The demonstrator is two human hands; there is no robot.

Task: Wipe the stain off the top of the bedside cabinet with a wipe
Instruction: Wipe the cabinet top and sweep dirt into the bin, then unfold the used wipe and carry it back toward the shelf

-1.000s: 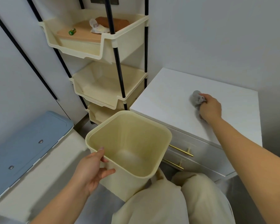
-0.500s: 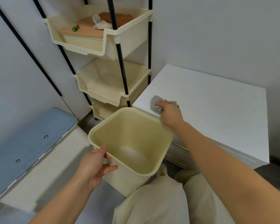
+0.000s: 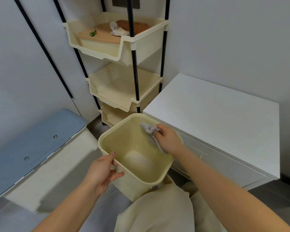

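Two hands busy: right hand (image 3: 168,139) pinches the crumpled grey wipe (image 3: 148,128) over the open bin (image 3: 141,180), just off the cabinet (image 3: 216,111) edge. Left hand (image 3: 101,172) clamps the bin's near rim. Wipe looks soft, light, limp; a fingertip pinch on the bunch should do.

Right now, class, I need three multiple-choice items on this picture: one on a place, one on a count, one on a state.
1. Where is the grey wipe?
A. over the cream bin
B. on the cabinet top
C. in the rack

2. How many trays does the rack show?
A. two
B. three
C. five

3. The left hand is
A. empty
B. gripping the bin's rim
C. on a drawer

Answers: 1 A, the right hand holds it above the opening; 2 B, three stacked tiers; 3 B, thumb over the rim.
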